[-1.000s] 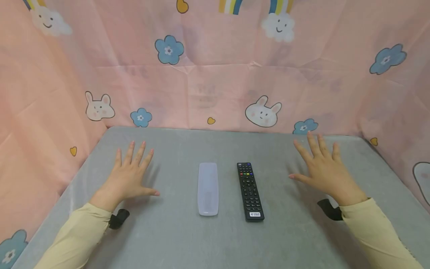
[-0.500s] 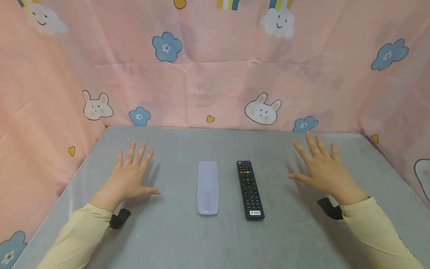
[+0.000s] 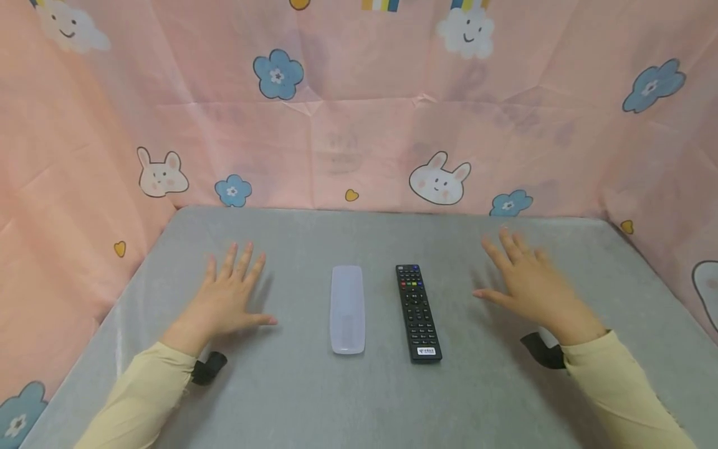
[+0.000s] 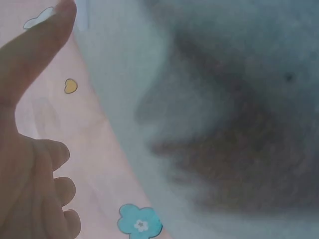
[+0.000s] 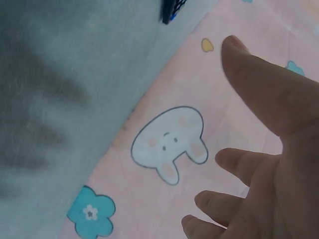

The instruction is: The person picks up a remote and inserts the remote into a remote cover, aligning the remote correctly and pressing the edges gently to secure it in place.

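A black remote control [image 3: 418, 313] lies face up on the grey table, its top end tilted slightly left. To its left is a pale, translucent, rounded case [image 3: 348, 310], apparently a remote cover. My left hand [image 3: 224, 302], fingers spread, hovers over the table left of the case and touches nothing. Over the right side hangs my right hand [image 3: 535, 290], also spread and holding nothing, with the remote as its nearest object. In the right wrist view only the tip of the remote [image 5: 173, 9] shows, at the top edge.
The grey table [image 3: 359, 405] runs back to a pink printed curtain [image 3: 359, 137], which also encloses both sides. A black strap [image 3: 209, 368] sits at the left wrist, and another black strap [image 3: 543, 350] at the right wrist.
Both hands have shifted slightly inward, toward the case and the remote; the right hand is blurred by motion. The case and the remote lie as before, while the head view has tilted a little.
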Demonstrator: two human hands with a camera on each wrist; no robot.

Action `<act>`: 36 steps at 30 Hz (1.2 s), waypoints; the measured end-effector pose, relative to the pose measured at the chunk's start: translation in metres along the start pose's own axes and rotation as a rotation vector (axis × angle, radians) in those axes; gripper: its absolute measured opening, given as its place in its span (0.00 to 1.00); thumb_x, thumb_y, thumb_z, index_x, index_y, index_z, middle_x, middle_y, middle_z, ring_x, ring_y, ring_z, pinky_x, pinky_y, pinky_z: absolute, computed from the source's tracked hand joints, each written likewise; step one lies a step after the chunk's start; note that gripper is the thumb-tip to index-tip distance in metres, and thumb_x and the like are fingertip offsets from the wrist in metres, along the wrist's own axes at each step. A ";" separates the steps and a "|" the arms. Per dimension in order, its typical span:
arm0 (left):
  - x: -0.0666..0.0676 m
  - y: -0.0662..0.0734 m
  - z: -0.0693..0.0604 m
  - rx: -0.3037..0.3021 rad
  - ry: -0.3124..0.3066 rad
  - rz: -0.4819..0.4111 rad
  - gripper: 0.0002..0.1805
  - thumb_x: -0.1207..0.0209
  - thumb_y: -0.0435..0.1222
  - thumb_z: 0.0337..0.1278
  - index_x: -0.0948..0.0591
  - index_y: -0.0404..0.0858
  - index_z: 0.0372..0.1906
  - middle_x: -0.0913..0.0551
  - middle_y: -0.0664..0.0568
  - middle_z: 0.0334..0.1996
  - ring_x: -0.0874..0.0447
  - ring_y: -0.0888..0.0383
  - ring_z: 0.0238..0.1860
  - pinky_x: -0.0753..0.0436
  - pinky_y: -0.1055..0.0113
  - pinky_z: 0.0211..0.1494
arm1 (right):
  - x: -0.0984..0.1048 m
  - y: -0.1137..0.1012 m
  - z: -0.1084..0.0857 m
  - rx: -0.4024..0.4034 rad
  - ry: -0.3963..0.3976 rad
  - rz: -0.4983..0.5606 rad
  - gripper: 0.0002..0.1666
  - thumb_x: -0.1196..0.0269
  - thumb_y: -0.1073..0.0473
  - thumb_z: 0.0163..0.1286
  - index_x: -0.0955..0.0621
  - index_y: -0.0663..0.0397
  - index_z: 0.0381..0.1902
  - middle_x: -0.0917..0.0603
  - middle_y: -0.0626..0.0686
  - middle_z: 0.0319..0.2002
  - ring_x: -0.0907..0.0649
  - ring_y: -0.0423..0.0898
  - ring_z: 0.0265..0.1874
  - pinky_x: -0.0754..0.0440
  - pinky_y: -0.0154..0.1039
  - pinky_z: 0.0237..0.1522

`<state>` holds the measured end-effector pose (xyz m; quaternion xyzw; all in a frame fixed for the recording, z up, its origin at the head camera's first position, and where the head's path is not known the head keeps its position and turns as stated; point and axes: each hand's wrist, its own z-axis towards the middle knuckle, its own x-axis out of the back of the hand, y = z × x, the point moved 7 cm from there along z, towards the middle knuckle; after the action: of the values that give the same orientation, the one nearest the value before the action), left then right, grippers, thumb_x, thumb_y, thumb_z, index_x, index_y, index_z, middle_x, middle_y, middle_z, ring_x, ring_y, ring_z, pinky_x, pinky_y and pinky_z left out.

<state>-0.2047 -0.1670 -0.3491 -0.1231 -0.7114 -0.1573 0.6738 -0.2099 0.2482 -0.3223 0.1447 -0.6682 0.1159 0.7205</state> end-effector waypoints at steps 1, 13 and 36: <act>-0.001 0.001 0.000 -0.004 -0.001 -0.002 0.61 0.36 0.63 0.41 0.48 0.29 0.71 0.56 0.31 0.72 0.65 0.32 0.70 0.60 0.31 0.65 | -0.001 -0.001 0.000 0.000 -0.004 0.015 0.55 0.35 0.38 0.58 0.43 0.66 0.70 0.48 0.76 0.67 0.45 0.73 0.65 0.47 0.72 0.58; -0.018 0.009 0.000 -0.034 0.031 -0.051 0.57 0.37 0.61 0.46 0.46 0.29 0.71 0.54 0.31 0.71 0.61 0.32 0.70 0.54 0.33 0.66 | -0.005 -0.026 -0.006 0.069 0.125 0.083 0.49 0.32 0.45 0.58 0.38 0.71 0.66 0.39 0.76 0.64 0.35 0.72 0.60 0.36 0.67 0.57; -0.022 0.067 0.006 -0.137 0.111 -0.300 0.40 0.38 0.50 0.56 0.34 0.26 0.64 0.38 0.31 0.66 0.40 0.38 0.66 0.37 0.45 0.66 | -0.044 -0.084 -0.005 -0.043 0.028 0.471 0.36 0.34 0.45 0.61 0.26 0.70 0.55 0.20 0.60 0.42 0.20 0.52 0.39 0.20 0.50 0.39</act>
<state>-0.1832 -0.1019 -0.3672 -0.0522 -0.6711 -0.3109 0.6711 -0.1782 0.1731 -0.3708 -0.0322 -0.6756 0.2687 0.6858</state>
